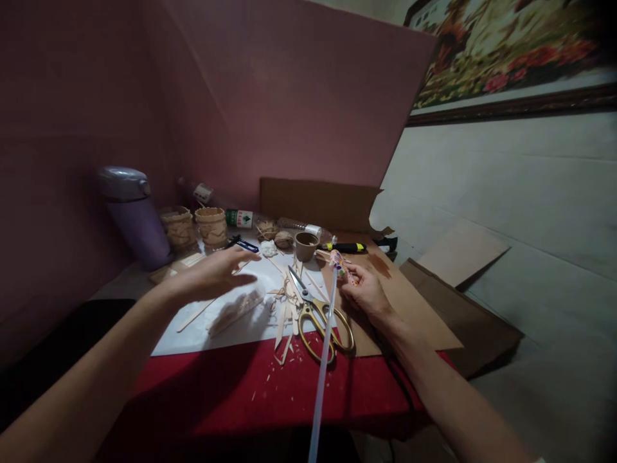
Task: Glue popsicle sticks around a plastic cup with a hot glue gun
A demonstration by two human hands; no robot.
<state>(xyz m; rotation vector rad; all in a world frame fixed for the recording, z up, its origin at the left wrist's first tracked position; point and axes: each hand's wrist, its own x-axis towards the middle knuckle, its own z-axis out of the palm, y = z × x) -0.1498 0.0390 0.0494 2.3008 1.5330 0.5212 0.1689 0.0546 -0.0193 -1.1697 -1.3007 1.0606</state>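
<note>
Hands well apart. Our right hand (pixel 366 289) is closed around a pink, multicolour-patterned glue gun (pixel 340 265); our left hand (pixel 225 271) is empty, fingers spread, seemingly in the air over a white paper sheet (pixel 168 342), its shadow falling there.

Why so: we judge the grip is on the gun's body so the long, translucent, rod-shaped glue stick (pixel 324 366) can trail free from its back, toward us. The paper likely keeps scraps off the red cloth (pixel 216 395), though pale bits have spilled onto it. The gold-handled metal scissors (pixel 308 298) lie blades away, handles our way, probably for easy pickup, beside a messy heap of pale, flat wooden sticks (pixel 288 312). The small brown cup (pixel 306 247) and the black-and-yellow utility knife (pixel 348 247) sit farther back, presumably out of the way.

Where: the gun is in the right hand, above the brown cardboard sheet (pixel 409 312) by the paper's edge, well right of the left hand; its stick crosses over the scissors' handles. Blurred pale strip (pixel 236 313) below the left hand: can't tell what.
</note>
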